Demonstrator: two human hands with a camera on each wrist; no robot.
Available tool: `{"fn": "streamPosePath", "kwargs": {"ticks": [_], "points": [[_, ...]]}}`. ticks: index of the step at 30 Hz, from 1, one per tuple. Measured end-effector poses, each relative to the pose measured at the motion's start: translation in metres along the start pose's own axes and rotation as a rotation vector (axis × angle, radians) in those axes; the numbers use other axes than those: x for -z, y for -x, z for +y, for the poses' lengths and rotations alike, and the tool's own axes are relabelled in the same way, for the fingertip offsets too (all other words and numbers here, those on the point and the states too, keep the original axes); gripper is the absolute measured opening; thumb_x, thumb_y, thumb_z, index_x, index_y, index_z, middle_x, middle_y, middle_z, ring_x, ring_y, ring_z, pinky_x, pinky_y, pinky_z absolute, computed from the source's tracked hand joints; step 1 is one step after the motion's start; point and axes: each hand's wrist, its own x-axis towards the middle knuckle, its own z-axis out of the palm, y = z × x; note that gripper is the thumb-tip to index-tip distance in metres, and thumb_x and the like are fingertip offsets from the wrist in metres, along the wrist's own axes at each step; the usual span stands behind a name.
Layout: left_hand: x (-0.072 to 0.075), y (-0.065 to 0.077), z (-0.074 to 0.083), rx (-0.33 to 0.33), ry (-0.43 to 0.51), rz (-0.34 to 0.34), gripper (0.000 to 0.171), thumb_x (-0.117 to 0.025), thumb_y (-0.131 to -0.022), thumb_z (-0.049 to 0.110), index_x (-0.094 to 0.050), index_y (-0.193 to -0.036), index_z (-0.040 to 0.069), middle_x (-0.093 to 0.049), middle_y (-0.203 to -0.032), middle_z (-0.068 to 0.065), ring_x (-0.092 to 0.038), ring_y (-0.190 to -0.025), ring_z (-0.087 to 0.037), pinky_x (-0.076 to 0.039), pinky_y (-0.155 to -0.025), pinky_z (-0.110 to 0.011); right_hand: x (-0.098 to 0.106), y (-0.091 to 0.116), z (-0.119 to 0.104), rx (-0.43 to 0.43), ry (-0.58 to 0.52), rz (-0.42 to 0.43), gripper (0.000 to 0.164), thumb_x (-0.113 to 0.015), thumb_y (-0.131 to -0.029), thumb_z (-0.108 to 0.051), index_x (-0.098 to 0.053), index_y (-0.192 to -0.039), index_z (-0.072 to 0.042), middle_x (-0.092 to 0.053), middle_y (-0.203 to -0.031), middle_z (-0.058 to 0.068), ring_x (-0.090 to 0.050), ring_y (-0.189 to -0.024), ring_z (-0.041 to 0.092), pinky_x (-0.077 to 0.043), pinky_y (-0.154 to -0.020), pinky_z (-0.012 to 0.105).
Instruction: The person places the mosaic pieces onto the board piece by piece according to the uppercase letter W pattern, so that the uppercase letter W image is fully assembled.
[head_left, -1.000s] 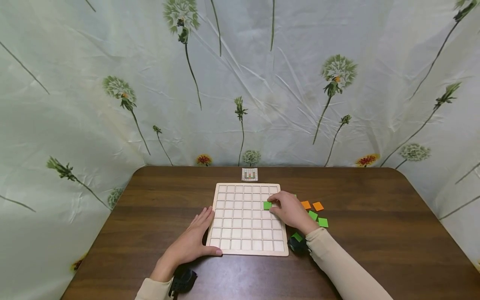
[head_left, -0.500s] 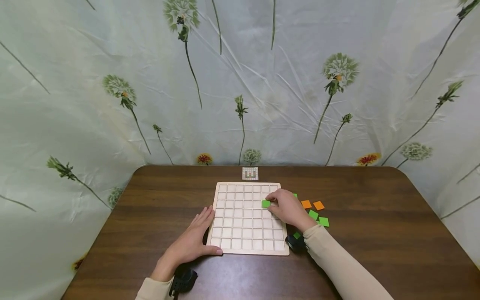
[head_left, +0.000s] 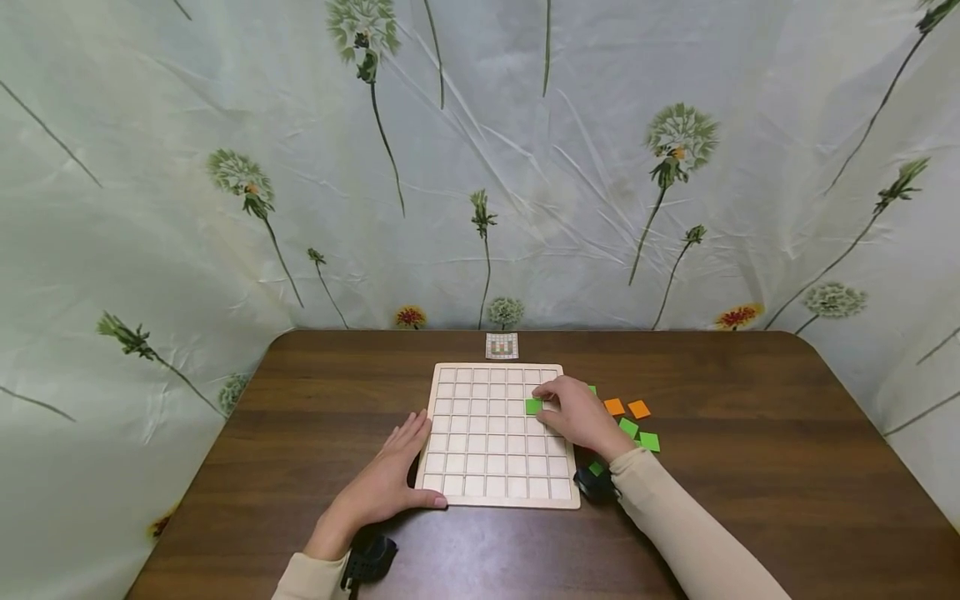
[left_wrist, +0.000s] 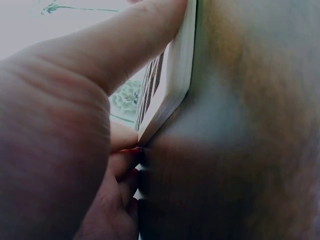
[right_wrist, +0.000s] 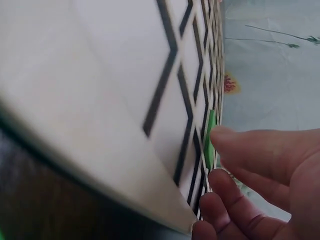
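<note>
One green tile [head_left: 533,407], square, flat, my right hand [head_left: 576,410] pinching it, pale gridded board [head_left: 486,450], my left hand [head_left: 381,483], straight-fingered, at its left edge.

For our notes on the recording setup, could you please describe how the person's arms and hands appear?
The left hand and right hand wear no gloves. The left sleeve and right sleeve are plain cream, ending near the wrists. A compact black device sits at the left wrist, and a second black device at the right; no lettering is readable.
</note>
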Motion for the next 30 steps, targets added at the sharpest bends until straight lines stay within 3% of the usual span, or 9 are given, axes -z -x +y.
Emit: {"fn": "streamPosePath", "kwargs": {"ticks": [8,18,25,30], "points": [[0.0,-0.001,0.001,0.0,0.005,0.0,0.122,-0.08,-0.074,0.062,-0.019,-0.159,-0.001,-0.011,-0.167,-0.016,-0.005,-0.154,-0.031,-0.01,-0.123,-0.053,0.017,0.014,0.006,0.0,-0.055,0.052,0.033,-0.076,-0.09,-0.013,-0.072,-0.122,-0.005,-0.067,-0.11,0.008,-0.057,-0.092,0.023,-0.051,-0.076,0.038],[0.0,0.0,0.001,0.007,0.023,-0.013,0.122,-0.08,-0.074,0.061,-0.018,-0.158,-0.002,-0.009,-0.167,-0.016,-0.004,-0.154,-0.031,-0.009,-0.123,-0.053,0.036,0.033,0.022,-0.005,-0.077,0.13,0.032,-0.075,-0.09,-0.013,-0.072,-0.121,-0.004,-0.066,-0.116,0.012,-0.06,-0.095,0.026,-0.051,-0.073,0.037],[0.0,0.0,0.001,0.013,0.027,-0.014,0.122,-0.081,-0.074,0.061,-0.018,-0.159,-0.001,-0.009,-0.167,-0.016,-0.004,-0.154,-0.032,-0.009,-0.123,-0.054,0.048,0.043,0.033,0.007,-0.109,0.168,0.033,-0.075,-0.091,-0.014,-0.071,-0.121,-0.002,-0.066,-0.116,0.015,-0.064,-0.097,0.03,-0.055,-0.08,0.044],[0.0,0.0,0.002,0.012,0.025,-0.01,0.122,-0.081,-0.074,0.06,-0.019,-0.158,-0.001,-0.009,-0.167,-0.016,-0.004,-0.154,-0.031,-0.009,-0.123,-0.053,0.053,0.049,0.046,-0.014,-0.107,0.183,0.034,-0.074,-0.091,-0.014,-0.07,-0.123,-0.002,-0.067,-0.116,0.015,-0.065,-0.095,0.029,-0.054,-0.079,0.042]]}}
